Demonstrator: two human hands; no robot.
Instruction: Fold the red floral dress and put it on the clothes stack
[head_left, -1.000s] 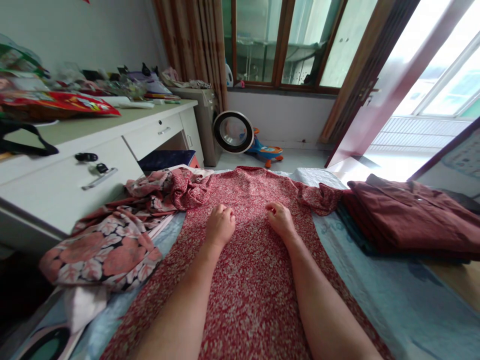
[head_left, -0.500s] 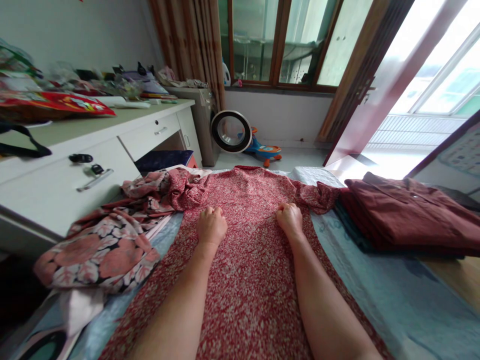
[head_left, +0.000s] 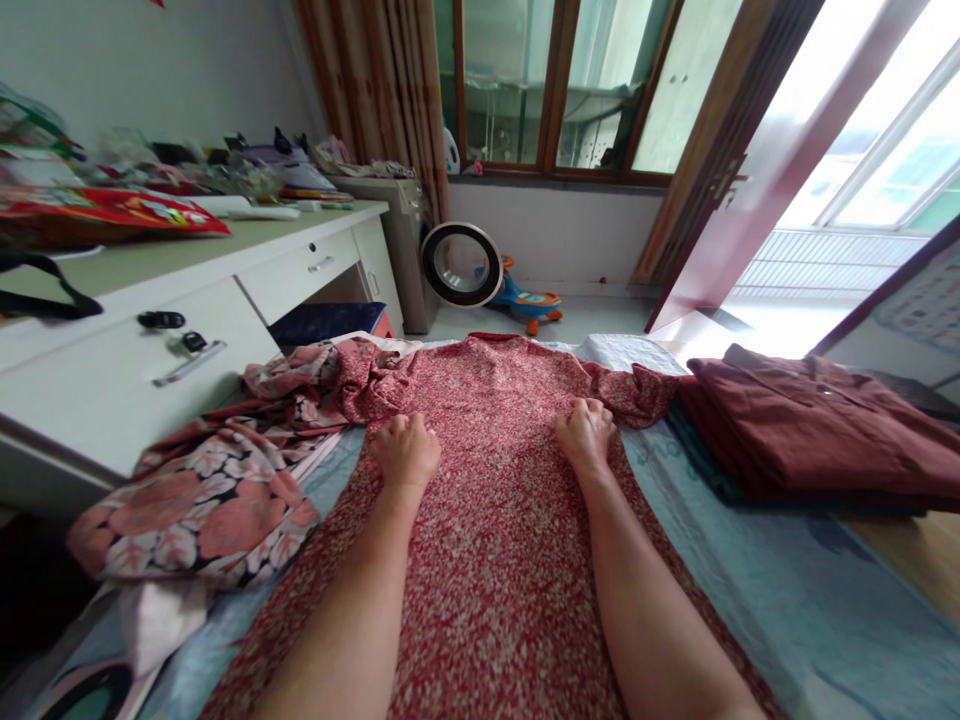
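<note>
The red patterned garment (head_left: 495, 540) lies spread down the centre of the frame. Left hand (head_left: 406, 452) and right hand (head_left: 587, 436) are on it, fingers curled; whether they grip fabric, I cannot tell. Uneven pulling could skew it, or its bunched left-of-frame sleeve (head_left: 371, 385) could drag the floral cloth (head_left: 217, 500).

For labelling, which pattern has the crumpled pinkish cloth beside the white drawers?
The cloth has coral flowers and pale leaves on black; head view.

L hand (head_left: 406, 450), R hand (head_left: 587, 436) palm-dn, apt
</note>
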